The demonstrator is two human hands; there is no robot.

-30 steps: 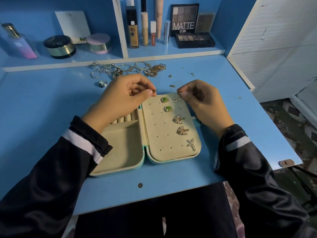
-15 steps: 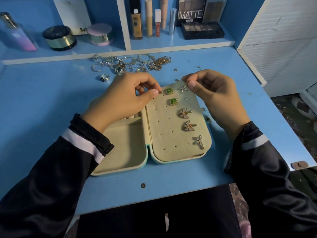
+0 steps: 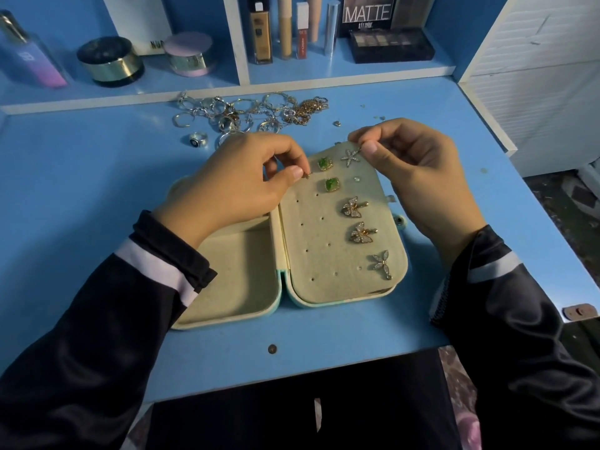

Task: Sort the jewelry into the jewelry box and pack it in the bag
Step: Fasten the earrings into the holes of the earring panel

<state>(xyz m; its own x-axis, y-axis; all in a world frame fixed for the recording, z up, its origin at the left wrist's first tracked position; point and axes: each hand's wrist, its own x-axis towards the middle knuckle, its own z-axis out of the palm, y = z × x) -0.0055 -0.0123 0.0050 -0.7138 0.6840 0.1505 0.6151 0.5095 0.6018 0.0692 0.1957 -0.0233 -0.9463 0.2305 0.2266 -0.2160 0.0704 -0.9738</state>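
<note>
An open cream-lined jewelry box (image 3: 246, 280) with a teal shell lies on the blue desk. Its right panel (image 3: 311, 254) holds two green stud earrings (image 3: 331, 184), butterfly earrings (image 3: 354, 207) and a star earring (image 3: 350, 157) at the top. My left hand (image 3: 233, 183) pinches a tiny gold piece (image 3: 306, 175), perhaps an earring back, over the panel's upper left corner. My right hand (image 3: 412, 164) pinches the panel's top right corner beside the star earring. A pile of rings and chains (image 3: 250, 113) lies behind the box.
Cosmetics stand on the back shelf: a perfume bottle (image 3: 29, 56), two round jars (image 3: 112, 61), tubes, and an eyeshadow palette (image 3: 391, 45). A lone ring (image 3: 198, 139) sits left of the pile. A white cabinet (image 3: 535, 76) borders the desk on the right.
Both hands have stayed at the top of the earring panel with only slight shifts. The camera has tilted, so the box appears lower and closer.
</note>
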